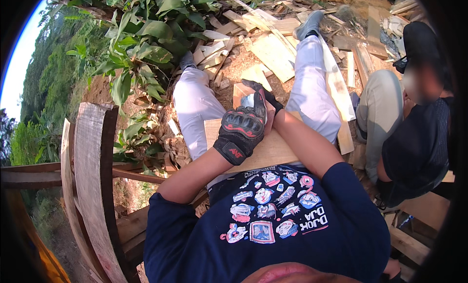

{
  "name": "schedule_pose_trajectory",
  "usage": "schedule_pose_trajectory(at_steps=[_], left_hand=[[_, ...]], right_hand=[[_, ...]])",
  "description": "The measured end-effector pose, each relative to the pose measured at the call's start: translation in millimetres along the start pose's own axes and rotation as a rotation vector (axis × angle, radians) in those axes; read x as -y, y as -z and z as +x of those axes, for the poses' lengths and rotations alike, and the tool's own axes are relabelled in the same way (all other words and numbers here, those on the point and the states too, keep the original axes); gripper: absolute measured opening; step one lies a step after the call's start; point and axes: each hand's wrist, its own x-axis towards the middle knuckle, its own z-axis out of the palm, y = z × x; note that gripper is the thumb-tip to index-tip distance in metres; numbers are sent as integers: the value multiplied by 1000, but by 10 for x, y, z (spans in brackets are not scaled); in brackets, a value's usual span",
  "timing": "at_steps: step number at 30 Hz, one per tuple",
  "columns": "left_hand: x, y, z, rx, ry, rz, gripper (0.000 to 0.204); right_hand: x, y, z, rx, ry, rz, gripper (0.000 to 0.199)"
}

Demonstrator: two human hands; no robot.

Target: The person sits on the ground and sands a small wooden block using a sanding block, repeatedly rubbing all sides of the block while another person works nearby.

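Observation:
My left hand [241,126], in a black glove with red trim and hard knuckle guards, is closed above my lap. My right hand [273,103], also in a dark glove, presses against it from the right and is partly hidden behind it. Its fingers look curled in. Between the hands shows a small grey-blue patch [247,103], too covered to name. Just beyond it sticks up a reddish-brown piece of wood [241,92]. Under my wrists a pale wooden board [267,154] lies across my thighs.
Cut boards and offcuts [273,56] litter the ground between and beyond my feet. At right, close by, sits another person [414,141] in dark clothing. Curved upright planks [97,185] and a rail stand at left, with leafy plants [146,49] past them.

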Motion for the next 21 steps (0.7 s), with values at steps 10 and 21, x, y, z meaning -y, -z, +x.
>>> schedule_pose_trajectory(at_steps=[10, 21], left_hand=[[-56, -17, -122, 8, -1, -86, 76], [-167, 223, -98, 57, -28, -112, 80]], right_hand=[[-68, -54, -34, 15, 202, -304, 39], [57, 297, 357, -1, 394, -760, 34]])
